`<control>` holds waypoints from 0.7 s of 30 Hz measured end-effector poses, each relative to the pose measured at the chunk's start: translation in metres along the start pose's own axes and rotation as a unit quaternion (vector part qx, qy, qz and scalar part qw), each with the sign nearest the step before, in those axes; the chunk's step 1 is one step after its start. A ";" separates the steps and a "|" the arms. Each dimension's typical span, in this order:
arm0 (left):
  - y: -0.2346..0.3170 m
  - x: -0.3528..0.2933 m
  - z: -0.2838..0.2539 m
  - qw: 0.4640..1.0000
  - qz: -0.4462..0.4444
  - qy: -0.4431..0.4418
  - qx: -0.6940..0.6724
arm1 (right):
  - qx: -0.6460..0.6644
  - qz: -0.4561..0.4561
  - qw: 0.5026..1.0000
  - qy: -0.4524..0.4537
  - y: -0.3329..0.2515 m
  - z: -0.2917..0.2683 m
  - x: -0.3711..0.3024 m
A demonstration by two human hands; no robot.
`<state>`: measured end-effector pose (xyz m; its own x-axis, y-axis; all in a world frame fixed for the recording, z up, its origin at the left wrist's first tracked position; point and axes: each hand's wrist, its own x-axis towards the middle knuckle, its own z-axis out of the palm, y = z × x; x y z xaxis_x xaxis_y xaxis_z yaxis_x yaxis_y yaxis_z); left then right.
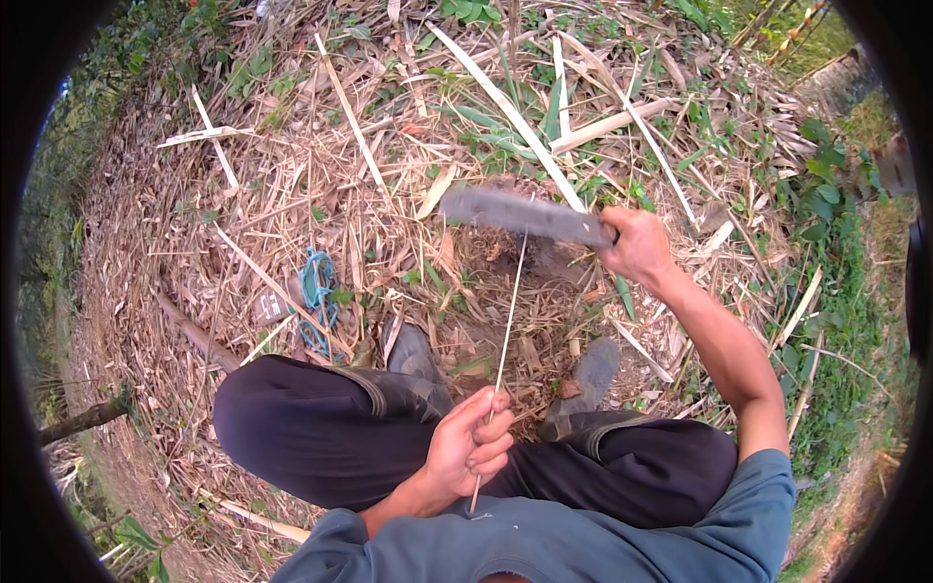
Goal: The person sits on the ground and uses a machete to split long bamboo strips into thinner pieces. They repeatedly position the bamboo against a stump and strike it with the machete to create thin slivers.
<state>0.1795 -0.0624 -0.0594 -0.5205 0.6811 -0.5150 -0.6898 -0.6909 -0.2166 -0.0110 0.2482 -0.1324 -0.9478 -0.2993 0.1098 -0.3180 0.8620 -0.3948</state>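
Note:
My right hand (637, 245) is closed round the handle of a machete (525, 216), whose broad grey blade points left and looks slightly blurred. The handle is mostly hidden in the fist. A thin, pale strip of split cane or bamboo (509, 325) runs from my lap up toward the blade. My left hand (473, 442) grips this strip near its lower end, close to my body. The strip's upper part passes at the blade; whether they touch I cannot tell.
Dry leaves and pale split strips (505, 107) litter the ground ahead. A blue-green rope bundle (317, 291) lies left of my boots (416, 358), beside a brown flat object (272, 307). Green plants (826, 204) grow at the right; a branch (86, 422) juts in at the left.

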 end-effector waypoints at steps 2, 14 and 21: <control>0.006 -0.004 -0.005 1.000 0.010 -0.010 0.000 | -0.024 -0.108 0.993 -0.030 -0.029 -0.011 -0.009; 0.002 -0.003 -0.016 1.000 -0.017 -0.008 -0.010 | -0.112 -0.149 0.978 -0.090 -0.071 -0.026 -0.008; -0.002 -0.009 -0.003 0.991 0.065 0.055 0.104 | -0.053 0.026 0.998 -0.004 -0.040 -0.012 0.000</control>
<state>0.1869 -0.0673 -0.0568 -0.5618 0.5508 -0.6173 -0.7148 -0.6988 0.0269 0.0014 0.2186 -0.1059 -0.9631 -0.2557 0.0842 -0.2692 0.9149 -0.3007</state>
